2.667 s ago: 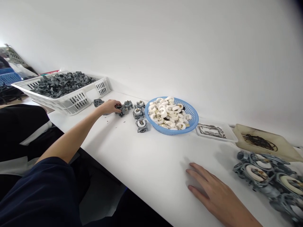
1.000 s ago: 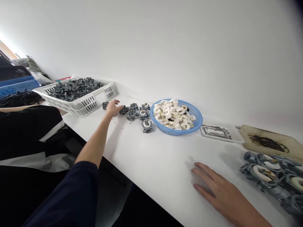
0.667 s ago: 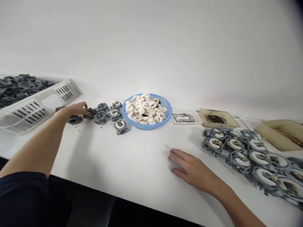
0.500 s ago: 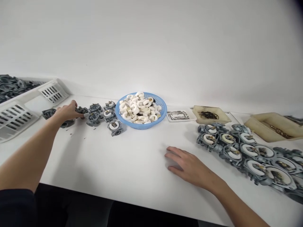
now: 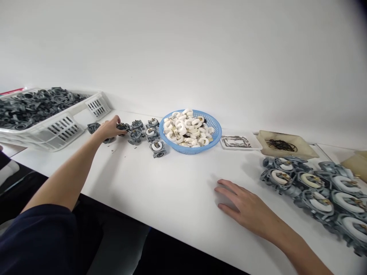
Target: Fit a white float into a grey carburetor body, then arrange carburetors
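Observation:
At the left of the table my left hand has its fingers closed on a grey metal carburetor body. Other carburetor bodies without white floats stand just to its right. Beyond them, a few carburetors carry a white C-shaped float. My right hand is at the table surface with its fingers spread and nothing in them. Right of this hand, several carburetors with white floats are set close together.
A blue basket heaped with white floats stands at the back. Beside it are a white tray of thin pins and a beige bin of black rings. A white crate full of grey castings stands far left.
The view has swung left, so the table and everything on it appear farther right. My left hand stays at the same carburetor body. My right hand remains spread.

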Tool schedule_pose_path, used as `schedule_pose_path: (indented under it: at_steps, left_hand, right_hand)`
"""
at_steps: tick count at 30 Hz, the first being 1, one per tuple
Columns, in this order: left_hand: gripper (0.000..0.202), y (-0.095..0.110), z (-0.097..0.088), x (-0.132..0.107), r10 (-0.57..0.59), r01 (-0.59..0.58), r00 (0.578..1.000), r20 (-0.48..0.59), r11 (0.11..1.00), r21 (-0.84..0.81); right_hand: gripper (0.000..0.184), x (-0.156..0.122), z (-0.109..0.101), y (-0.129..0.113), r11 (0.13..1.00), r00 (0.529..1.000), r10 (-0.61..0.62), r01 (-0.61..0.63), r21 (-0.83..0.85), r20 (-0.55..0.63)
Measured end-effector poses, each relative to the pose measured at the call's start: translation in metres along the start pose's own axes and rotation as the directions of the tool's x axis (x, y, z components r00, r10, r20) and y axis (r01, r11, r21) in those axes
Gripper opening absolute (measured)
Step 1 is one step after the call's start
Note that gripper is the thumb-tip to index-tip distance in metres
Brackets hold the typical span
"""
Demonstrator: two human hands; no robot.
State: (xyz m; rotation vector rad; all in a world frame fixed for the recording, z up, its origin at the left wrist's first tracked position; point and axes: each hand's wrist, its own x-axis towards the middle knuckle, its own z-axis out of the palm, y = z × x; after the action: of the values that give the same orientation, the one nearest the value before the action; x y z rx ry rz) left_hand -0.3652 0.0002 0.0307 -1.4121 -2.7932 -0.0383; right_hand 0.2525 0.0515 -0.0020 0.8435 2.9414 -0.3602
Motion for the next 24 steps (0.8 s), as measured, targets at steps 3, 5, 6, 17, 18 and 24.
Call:
schedule_pose_path:
  at_steps: [3, 5, 6, 17, 18, 24]
  left_hand:
    - [0.072, -0.002, 0.001, 0.001, -0.036, 0.036, 0.999, 0.001, 0.993, -0.108]
    - [0.075, -0.003, 0.000, 0.001, -0.044, 0.046, 0.999, 0.017, 0.988, -0.149]
    - [0.076, -0.004, -0.001, 0.001, -0.042, 0.046, 0.999, 0.027, 0.987, -0.151]
    - [0.090, -0.003, -0.013, 0.001, -0.041, 0.048, 0.987, 0.156, 0.998, -0.045]
    - [0.092, -0.004, -0.015, 0.001, -0.032, 0.041, 0.987, 0.156, 0.998, -0.055]
    - [0.078, -0.038, -0.043, -0.004, -0.085, 0.098, 0.989, 0.117, 0.989, -0.110]
  right_hand:
    - [0.044, 0.000, -0.001, 0.000, 1.000, 1.000, 0.005, -0.005, 0.009, 0.005]
    - [0.044, 0.000, -0.001, -0.001, 1.000, 1.000, 0.008, -0.008, 0.019, -0.001]
    - [0.044, 0.000, -0.002, -0.001, 1.000, 1.000, 0.008, -0.008, 0.017, -0.001]
    - [0.044, 0.000, 0.000, 0.000, 1.000, 1.000, -0.005, 0.005, 0.001, -0.005]
    - [0.044, 0.000, 0.000, 0.000, 1.000, 1.000, -0.003, 0.003, 0.000, 0.001]
    - [0.044, 0.000, 0.004, 0.004, 1.000, 1.000, -0.003, 0.003, -0.008, -0.008]
